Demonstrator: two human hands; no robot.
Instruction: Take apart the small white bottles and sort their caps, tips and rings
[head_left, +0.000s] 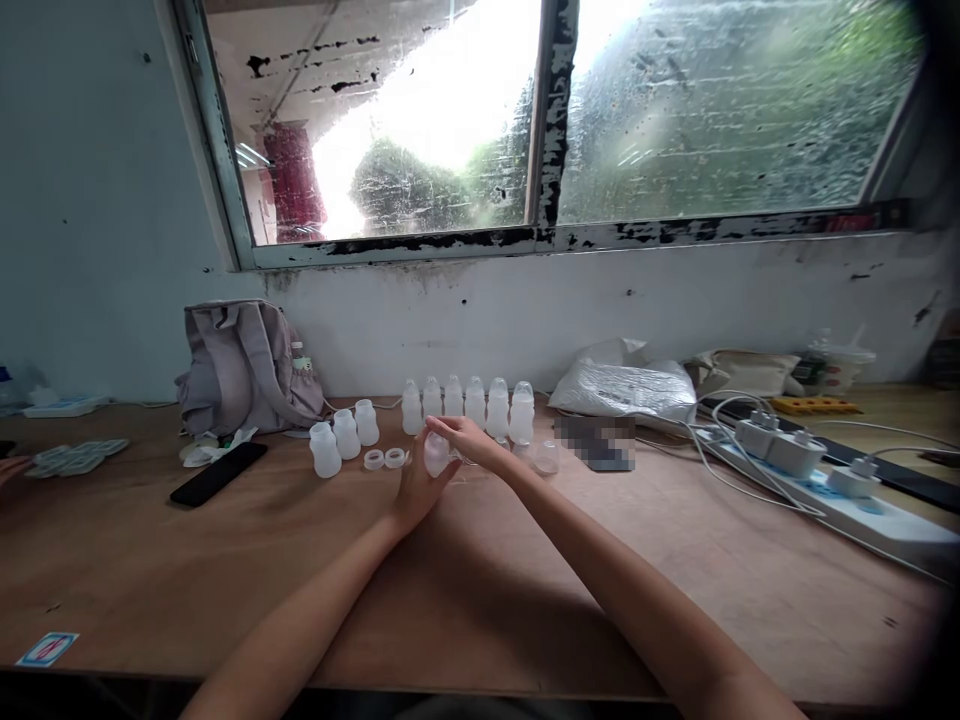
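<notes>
A translucent white baby bottle (pixel 437 456) is in my left hand (pixel 418 487), whose fingers wrap round its body. The fingertips of my right hand (pixel 459 436) are closed over the top of the same bottle, so its upper part is mostly hidden. To the left, uncapped bottles (pixel 346 434) stand upright, with two white ring collars (pixel 384 459) lying in front of them. Behind my hands runs a row of several assembled bottles (pixel 474 402) with teats and clear covers. A clear cap (pixel 547 458) sits right of my right wrist.
On the wooden table (pixel 480 620) are a black phone (pixel 218 473), a grey backpack (pixel 244 365), a silvery plastic bag (pixel 626 383) and a pixelated dark object (pixel 596 444). A white power strip (pixel 832 495) with plugs and cables lies right. Another person's hand (pixel 11 469) shows far left.
</notes>
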